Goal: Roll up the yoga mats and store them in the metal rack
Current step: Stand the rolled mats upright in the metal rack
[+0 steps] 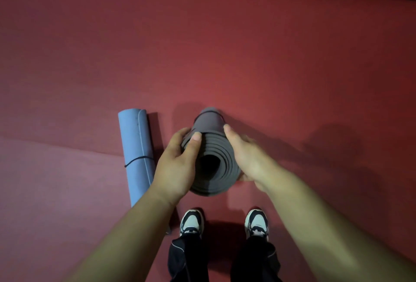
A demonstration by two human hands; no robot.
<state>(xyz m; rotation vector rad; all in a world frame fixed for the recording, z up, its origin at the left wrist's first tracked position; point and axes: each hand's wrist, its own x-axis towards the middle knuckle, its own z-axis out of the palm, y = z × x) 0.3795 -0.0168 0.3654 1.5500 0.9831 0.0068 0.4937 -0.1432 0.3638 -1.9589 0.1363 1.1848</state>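
Grey rolled mat, dead centre: tight spiral end up, dark band round far end. Gripped at nine o'clock by left hand, thumb over rim; at three by right hand, fingers curled behind. Blue roll flat at nine.

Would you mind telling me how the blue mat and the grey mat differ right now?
The blue mat lies flat on the red floor; the grey mat is upright, spiral end toward the camera. The blue mat is untouched; the grey mat is gripped between the left hand and right hand. Both are rolled, each with a dark band around it.
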